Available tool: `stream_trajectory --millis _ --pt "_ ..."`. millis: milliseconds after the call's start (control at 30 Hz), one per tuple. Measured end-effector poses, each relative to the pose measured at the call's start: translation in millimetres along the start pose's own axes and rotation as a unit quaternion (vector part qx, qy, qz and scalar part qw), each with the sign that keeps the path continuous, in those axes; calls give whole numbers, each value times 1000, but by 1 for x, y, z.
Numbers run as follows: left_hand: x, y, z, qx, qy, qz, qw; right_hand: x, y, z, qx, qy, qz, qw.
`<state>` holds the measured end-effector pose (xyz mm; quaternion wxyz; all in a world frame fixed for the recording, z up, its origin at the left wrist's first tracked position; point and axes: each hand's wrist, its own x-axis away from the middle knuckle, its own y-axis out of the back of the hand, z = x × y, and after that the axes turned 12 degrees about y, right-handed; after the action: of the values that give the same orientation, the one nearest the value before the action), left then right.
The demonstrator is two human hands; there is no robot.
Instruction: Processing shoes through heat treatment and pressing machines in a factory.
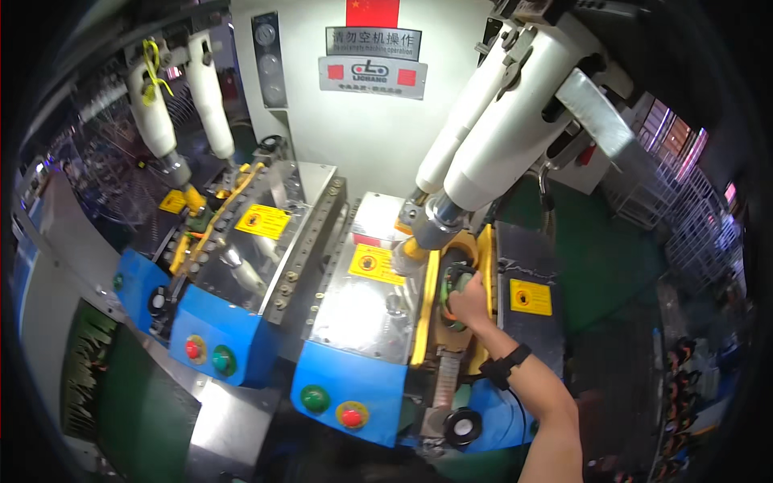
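Observation:
My right hand (470,300) reaches into the right station of a pressing machine, between two yellow side pads (485,270). Its fingers are closed round the upper part of a dark shoe (448,301) with green and orange parts. The hand hides much of the shoe. A black band (507,364) with a thin cable circles my right wrist. Just above and behind the hand, a thick white press arm (499,121) ends in a metal collar with a yellow tip. My left hand is not in view.
A blue front panel (348,386) carries green and red buttons, with a black knob (463,427) beside it. Another station (258,241) with white press arms stands to the left. On the right are a shoe rack (680,394) and white wire racks (692,209).

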<state>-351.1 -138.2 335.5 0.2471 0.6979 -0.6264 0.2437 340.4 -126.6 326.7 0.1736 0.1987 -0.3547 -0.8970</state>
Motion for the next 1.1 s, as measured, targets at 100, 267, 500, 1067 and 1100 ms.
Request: stream_trajectory --millis 100,267,500,1067,1100 --pt "30 -33 -45 105 191 56 974 4 16 -6 -23 -12 -31 999" --pt "-81 -61 -42 -24 24 57 998 3 -1 5 29 -38 -28 998" --pt "-118 -88 -78 -7 142 227 963 120 26 139 -5 211 -4 977" --pt "-137 -22 -62 120 99 109 982 324 -167 221 -264 311 290 866" --pt "-130 -19 -65 139 93 92 982 339 -179 211 -275 300 328 853"
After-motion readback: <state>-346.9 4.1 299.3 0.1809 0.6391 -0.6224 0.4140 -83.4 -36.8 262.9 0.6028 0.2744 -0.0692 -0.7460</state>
